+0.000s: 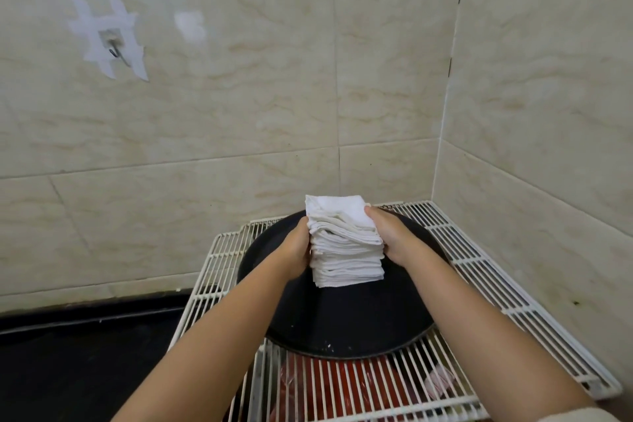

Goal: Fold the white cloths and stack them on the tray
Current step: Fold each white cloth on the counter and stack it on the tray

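Observation:
A tall stack of folded white cloths stands on a round black tray. My left hand presses against the stack's left side and my right hand against its right side, so both hands clasp the pile. The upper cloths lean slightly to the left of the lower ones. The stack's base rests on the far middle of the tray.
The tray lies on a white wire rack set in a tiled corner. Something red shows beneath the rack's bars. A black counter lies to the left. A hook sits on the wall tiles.

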`<state>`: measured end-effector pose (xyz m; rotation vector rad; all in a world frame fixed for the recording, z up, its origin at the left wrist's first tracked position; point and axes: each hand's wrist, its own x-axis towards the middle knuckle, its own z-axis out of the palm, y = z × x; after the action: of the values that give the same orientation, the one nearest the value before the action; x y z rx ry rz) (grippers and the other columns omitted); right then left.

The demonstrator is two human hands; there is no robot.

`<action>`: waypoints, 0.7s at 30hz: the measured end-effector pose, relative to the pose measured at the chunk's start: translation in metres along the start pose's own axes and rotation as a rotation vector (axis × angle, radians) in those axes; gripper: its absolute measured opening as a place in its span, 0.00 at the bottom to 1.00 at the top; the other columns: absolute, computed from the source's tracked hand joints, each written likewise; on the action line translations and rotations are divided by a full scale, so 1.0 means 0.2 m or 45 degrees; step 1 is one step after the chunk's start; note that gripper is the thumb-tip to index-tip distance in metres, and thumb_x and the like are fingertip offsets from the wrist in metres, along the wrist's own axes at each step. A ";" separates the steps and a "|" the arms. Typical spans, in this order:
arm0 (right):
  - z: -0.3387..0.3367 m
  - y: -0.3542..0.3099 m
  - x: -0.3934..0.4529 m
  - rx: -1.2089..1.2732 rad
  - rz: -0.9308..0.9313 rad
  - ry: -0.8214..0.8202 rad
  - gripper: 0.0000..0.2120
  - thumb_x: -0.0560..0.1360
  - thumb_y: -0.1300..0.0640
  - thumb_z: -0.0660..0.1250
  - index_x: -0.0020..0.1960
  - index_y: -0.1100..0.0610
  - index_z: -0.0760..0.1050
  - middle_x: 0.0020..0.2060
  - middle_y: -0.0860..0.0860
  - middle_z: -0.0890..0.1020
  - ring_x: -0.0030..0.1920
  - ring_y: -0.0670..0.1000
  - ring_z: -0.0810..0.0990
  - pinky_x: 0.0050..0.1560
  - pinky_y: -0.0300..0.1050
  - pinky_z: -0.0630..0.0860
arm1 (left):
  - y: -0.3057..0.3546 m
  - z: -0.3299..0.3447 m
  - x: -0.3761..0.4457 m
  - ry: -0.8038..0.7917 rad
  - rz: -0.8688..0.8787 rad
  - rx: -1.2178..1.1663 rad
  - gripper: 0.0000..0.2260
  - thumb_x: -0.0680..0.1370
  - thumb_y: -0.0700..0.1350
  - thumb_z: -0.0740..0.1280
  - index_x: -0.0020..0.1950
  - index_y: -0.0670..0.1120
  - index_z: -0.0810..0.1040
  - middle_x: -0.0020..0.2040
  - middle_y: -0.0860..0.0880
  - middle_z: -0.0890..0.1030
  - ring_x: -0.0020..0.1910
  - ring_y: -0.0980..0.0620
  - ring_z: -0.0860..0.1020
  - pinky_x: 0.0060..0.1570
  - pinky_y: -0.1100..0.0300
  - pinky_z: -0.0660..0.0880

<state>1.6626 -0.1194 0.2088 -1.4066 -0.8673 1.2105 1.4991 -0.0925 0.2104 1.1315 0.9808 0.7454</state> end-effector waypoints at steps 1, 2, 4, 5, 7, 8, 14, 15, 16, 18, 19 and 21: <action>0.00 0.00 0.00 -0.006 -0.004 0.014 0.24 0.79 0.47 0.55 0.71 0.57 0.63 0.69 0.55 0.70 0.67 0.56 0.70 0.61 0.50 0.69 | 0.01 0.00 0.00 0.008 0.001 0.018 0.22 0.81 0.56 0.51 0.59 0.43 0.77 0.56 0.44 0.80 0.53 0.47 0.78 0.54 0.55 0.74; -0.01 0.01 0.00 -0.002 -0.008 0.021 0.24 0.79 0.47 0.54 0.71 0.57 0.63 0.68 0.56 0.70 0.67 0.56 0.70 0.59 0.49 0.70 | 0.02 -0.01 0.00 0.003 0.006 0.046 0.23 0.81 0.57 0.50 0.60 0.43 0.76 0.56 0.44 0.80 0.51 0.49 0.78 0.51 0.57 0.75; -0.01 0.00 -0.02 -0.005 -0.028 0.022 0.23 0.79 0.47 0.54 0.69 0.57 0.65 0.67 0.56 0.73 0.64 0.56 0.73 0.50 0.47 0.71 | 0.04 -0.02 0.00 0.022 0.047 0.064 0.25 0.81 0.57 0.49 0.67 0.43 0.71 0.64 0.43 0.76 0.54 0.49 0.77 0.51 0.57 0.74; -0.02 -0.01 -0.03 -0.007 -0.040 0.019 0.22 0.79 0.47 0.55 0.69 0.57 0.65 0.66 0.55 0.73 0.62 0.55 0.73 0.49 0.46 0.71 | 0.06 -0.03 0.01 0.063 0.073 0.061 0.25 0.81 0.57 0.48 0.70 0.43 0.67 0.69 0.44 0.71 0.61 0.48 0.74 0.58 0.55 0.72; -0.03 -0.02 -0.03 -0.023 -0.067 -0.005 0.22 0.78 0.47 0.56 0.70 0.54 0.64 0.67 0.53 0.72 0.65 0.54 0.72 0.58 0.48 0.71 | 0.14 -0.02 -0.01 0.175 0.138 0.051 0.26 0.81 0.58 0.49 0.75 0.45 0.57 0.76 0.48 0.59 0.73 0.50 0.60 0.71 0.54 0.57; -0.04 -0.03 -0.04 -0.035 -0.086 -0.028 0.23 0.78 0.46 0.57 0.70 0.53 0.63 0.68 0.52 0.71 0.67 0.54 0.70 0.65 0.52 0.68 | 0.19 0.00 -0.02 0.192 0.193 0.075 0.26 0.81 0.57 0.51 0.75 0.46 0.56 0.76 0.49 0.58 0.74 0.50 0.58 0.72 0.55 0.55; 0.00 -0.02 -0.06 -0.145 -0.137 -0.006 0.24 0.78 0.56 0.58 0.73 0.55 0.58 0.71 0.50 0.66 0.70 0.53 0.66 0.71 0.52 0.62 | 0.23 0.11 -0.01 0.214 0.171 0.351 0.19 0.82 0.44 0.53 0.72 0.39 0.63 0.73 0.42 0.64 0.71 0.46 0.64 0.61 0.61 0.64; 0.00 -0.02 -0.06 -0.148 -0.124 0.015 0.23 0.79 0.57 0.57 0.73 0.55 0.58 0.71 0.51 0.66 0.70 0.54 0.66 0.71 0.51 0.62 | 0.20 0.11 -0.01 0.231 0.139 0.332 0.19 0.82 0.44 0.53 0.71 0.39 0.63 0.73 0.41 0.64 0.71 0.45 0.64 0.59 0.60 0.64; 0.00 -0.02 -0.06 -0.137 -0.124 0.025 0.22 0.79 0.58 0.56 0.72 0.55 0.59 0.68 0.51 0.68 0.68 0.54 0.67 0.70 0.51 0.64 | 0.16 0.09 0.00 0.244 0.139 0.281 0.19 0.82 0.45 0.54 0.71 0.39 0.64 0.72 0.41 0.66 0.70 0.44 0.66 0.57 0.59 0.65; 0.01 -0.02 -0.07 -0.119 -0.102 0.047 0.20 0.80 0.58 0.53 0.71 0.56 0.61 0.61 0.50 0.71 0.66 0.55 0.69 0.67 0.51 0.64 | 0.08 0.06 -0.02 0.272 0.111 0.151 0.20 0.81 0.49 0.57 0.70 0.42 0.66 0.68 0.45 0.70 0.67 0.44 0.69 0.57 0.58 0.66; 0.03 -0.02 -0.08 -0.108 -0.074 0.063 0.21 0.80 0.56 0.53 0.72 0.56 0.60 0.61 0.50 0.70 0.67 0.55 0.68 0.68 0.51 0.64 | 0.05 0.06 -0.03 0.264 0.076 0.063 0.20 0.80 0.51 0.57 0.69 0.42 0.67 0.66 0.47 0.72 0.65 0.45 0.70 0.57 0.57 0.66; 0.05 -0.02 -0.09 -0.065 -0.050 0.080 0.23 0.79 0.51 0.54 0.73 0.54 0.58 0.70 0.49 0.66 0.70 0.55 0.65 0.71 0.55 0.62 | 0.01 0.06 -0.04 0.227 0.078 -0.050 0.20 0.81 0.54 0.55 0.66 0.43 0.71 0.61 0.46 0.76 0.59 0.45 0.74 0.56 0.56 0.68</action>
<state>1.6493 -0.1331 0.2176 -1.4544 -0.8833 1.1153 1.5067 -0.1036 0.2159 1.0782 1.0794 0.9230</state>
